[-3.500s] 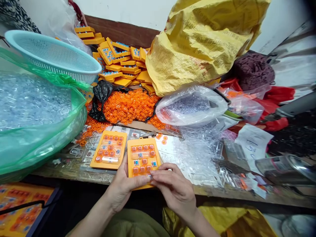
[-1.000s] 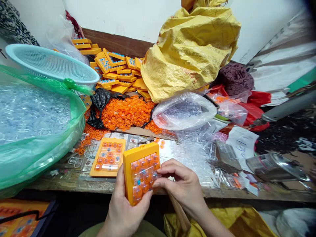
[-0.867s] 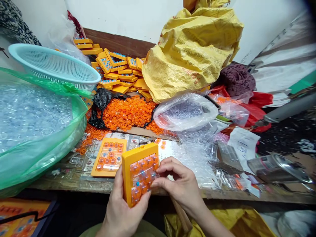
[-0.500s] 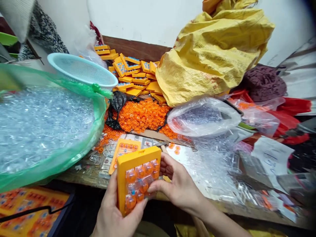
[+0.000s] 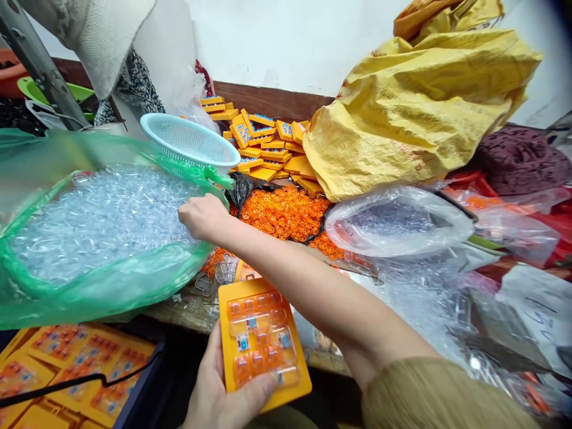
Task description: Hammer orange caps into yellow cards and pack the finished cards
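The left hand (image 5: 218,387) is closed around the lower left edge of a rectangular orange-yellow plastic keypad (image 5: 259,339), its thumb lying across the bottom of the face. The keypad is held aslant at the near edge of a worn wooden bench (image 5: 192,314), its face turned to the camera, showing rows of clear caps over orange rings and a few blue-centred spots. The right hand (image 5: 201,217) reaches across with its fingers curled in, at the right side of a large green translucent plastic bag (image 5: 192,262) filled with small clear plastic pieces (image 5: 107,220); whether it grips one cannot be told. Under its forearm, a second orange-yellow keypad (image 5: 246,271) is mostly hidden. Beyond lie a heap of small orange plastic rings (image 5: 286,211), a light-blue perforated plastic basket (image 5: 192,140) and a pile of orange-yellow panels (image 5: 268,149), with a crumpled yellow woven sack (image 5: 415,113) to the right. At lower left, more filled keypads (image 5: 98,357) sit in a dark tray (image 5: 142,386).
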`<state>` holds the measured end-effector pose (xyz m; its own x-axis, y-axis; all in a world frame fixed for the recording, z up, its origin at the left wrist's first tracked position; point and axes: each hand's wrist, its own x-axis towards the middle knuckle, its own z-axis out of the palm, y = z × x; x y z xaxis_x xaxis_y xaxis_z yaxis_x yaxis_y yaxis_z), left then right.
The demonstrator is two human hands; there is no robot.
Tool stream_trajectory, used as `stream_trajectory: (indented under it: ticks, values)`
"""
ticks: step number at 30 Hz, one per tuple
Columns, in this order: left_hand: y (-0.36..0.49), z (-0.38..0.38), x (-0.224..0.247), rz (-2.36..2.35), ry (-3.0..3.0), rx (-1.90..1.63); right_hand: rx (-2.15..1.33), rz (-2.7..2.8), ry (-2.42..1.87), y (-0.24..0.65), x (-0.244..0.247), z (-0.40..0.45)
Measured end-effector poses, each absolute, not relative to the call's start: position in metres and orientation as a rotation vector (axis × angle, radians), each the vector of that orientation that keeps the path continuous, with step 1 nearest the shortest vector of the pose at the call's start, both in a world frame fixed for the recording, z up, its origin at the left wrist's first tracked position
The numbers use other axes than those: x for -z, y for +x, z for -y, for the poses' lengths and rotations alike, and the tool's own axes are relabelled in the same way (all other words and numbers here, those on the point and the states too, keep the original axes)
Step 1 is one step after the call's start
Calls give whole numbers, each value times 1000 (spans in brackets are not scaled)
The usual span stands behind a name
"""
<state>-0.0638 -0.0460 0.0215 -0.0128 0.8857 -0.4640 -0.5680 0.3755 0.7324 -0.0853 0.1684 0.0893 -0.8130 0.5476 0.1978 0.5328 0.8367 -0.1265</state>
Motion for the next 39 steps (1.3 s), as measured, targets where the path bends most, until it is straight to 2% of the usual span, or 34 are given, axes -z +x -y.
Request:
stream_trajectory:
  ticks: [14, 21, 25, 28, 30, 34, 39]
  values:
    - [-52, 45, -3, -766, 439, -1076, -27, 2898, -785, -76, -78, -164]
    - [-54, 47, -6, -826, 381, -1076, -66, 2728, -767, -79, -76, -167]
    - [-57, 46, -11, -867, 377, -1067, -178, 2427, -680, -38, -87, -145]
    - [-57, 44, -11, -888, 378, -1057, -431, 2246, -608, 13, -88, -108]
    - [-55, 41, -11, -873, 388, -1059, -633, 2182, -705, 48, -82, -80]
    - [-46, 34, -13, -775, 425, -1087, -699, 2375, -771, 94, -61, -34]
    - [-33, 31, -15, -840, 477, -1034, -522, 2413, -812, 110, -41, -9]
